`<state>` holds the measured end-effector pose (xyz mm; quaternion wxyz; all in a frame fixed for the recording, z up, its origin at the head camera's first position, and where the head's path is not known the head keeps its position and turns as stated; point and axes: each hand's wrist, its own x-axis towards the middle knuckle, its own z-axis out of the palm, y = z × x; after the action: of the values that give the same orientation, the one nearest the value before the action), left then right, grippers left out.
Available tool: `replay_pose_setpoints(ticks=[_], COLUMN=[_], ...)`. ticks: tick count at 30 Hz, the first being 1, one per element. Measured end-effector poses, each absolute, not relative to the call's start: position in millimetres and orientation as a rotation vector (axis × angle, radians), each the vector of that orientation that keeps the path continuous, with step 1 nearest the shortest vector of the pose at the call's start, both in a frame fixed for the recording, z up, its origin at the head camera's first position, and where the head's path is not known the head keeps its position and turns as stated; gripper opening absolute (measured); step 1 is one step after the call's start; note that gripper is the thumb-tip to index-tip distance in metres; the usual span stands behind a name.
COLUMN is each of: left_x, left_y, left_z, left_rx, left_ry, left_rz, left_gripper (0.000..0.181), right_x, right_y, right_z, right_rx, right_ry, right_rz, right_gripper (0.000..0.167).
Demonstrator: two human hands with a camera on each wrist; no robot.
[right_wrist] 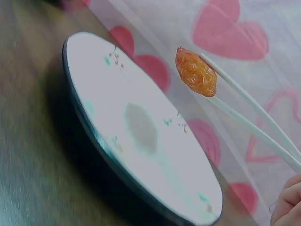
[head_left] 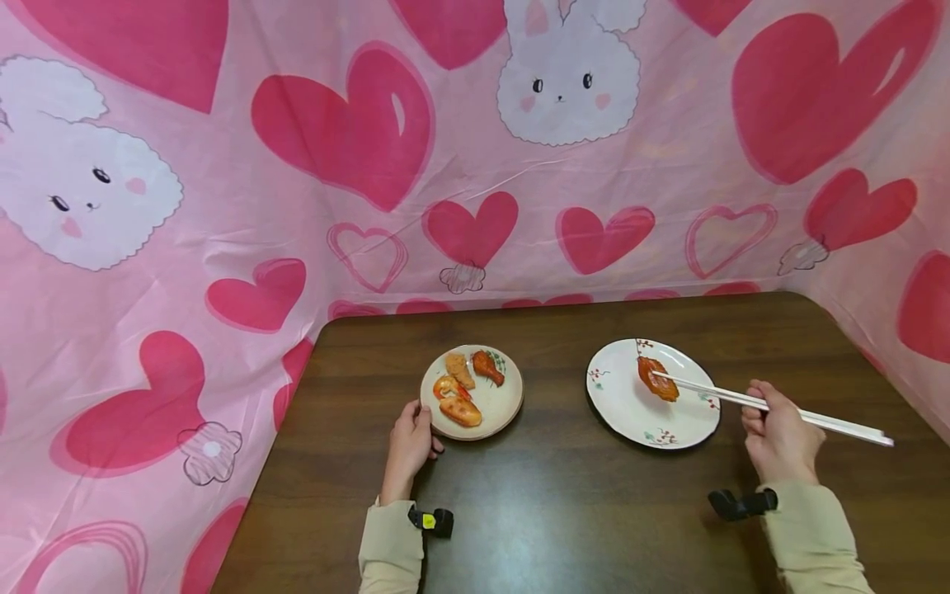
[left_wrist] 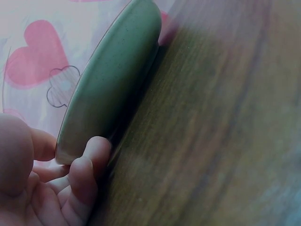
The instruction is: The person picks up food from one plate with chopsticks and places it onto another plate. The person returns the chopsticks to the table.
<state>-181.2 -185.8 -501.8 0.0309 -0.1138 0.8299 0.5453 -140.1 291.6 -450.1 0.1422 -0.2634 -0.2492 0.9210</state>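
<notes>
My right hand [head_left: 783,433] holds a pair of white chopsticks [head_left: 805,412]. Between their tips is an orange-brown glazed chicken wing [head_left: 657,379], raised above a white plate [head_left: 623,417] with a dark edge and painted flower sprigs. The right wrist view shows the gap, with the wing [right_wrist: 195,73] over the plate and a grey shadow on it. At the left, my left hand [head_left: 410,441] grips the near-left rim of a smaller cream plate [head_left: 497,417], whose greenish underside [left_wrist: 113,70] fills the left wrist view.
On the cream plate lie a drumstick [head_left: 487,368], a fried piece [head_left: 458,370], a shrimp [head_left: 448,386] and an elongated golden-brown piece [head_left: 461,411]. Both plates stand on a dark wooden table [head_left: 549,495]. A pink heart-and-rabbit cloth [head_left: 460,165] hangs behind and at both sides.
</notes>
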Motion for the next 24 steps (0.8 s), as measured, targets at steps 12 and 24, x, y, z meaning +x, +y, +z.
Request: replay_pose_setpoints(ticks=[12, 24], left_x=[-180.8, -182.3], left_y=[-186.1, -185.8], left_z=[-501.2, -502.1], left_rx=[-0.346, -0.347], left_ry=[2.557, 2.554], left_rz=[1.681, 1.682], left_gripper=[0.042, 0.042], right_x=[-150.7, -162.6], right_y=[256.9, 222.5], right_z=[-435.6, -427.4], right_rx=[-0.697, -0.69], right_ry=[-0.77, -0.895], right_rz=[2.723, 2.78], right_gripper=[0.016, 0.016])
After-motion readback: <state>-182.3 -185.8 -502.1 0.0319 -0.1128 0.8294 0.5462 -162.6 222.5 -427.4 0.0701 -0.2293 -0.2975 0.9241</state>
